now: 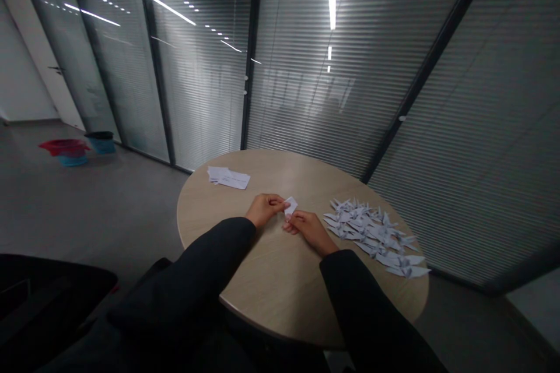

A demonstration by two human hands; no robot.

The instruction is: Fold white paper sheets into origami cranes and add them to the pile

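Note:
A small folded piece of white paper [290, 204] is held between my two hands above the middle of the round table. My left hand [266, 208] pinches its upper left side between thumb and fingers. On its lower edge, the fingers of my right hand [310, 229] are closed. To the right of my right hand lies a spread of several folded paper cranes [371, 227], with pointed wings and tails. Beyond my left hand rests a small stack of white paper slips [229, 177], with faint print on the top one.
The light wooden round table [280, 297] stands close to a glass partition with blinds [332, 99]. Two bins, one with a red liner [65, 147] and one with a black liner [100, 141], stand on the floor at left. A dark chair-like shape [52, 291] is at lower left.

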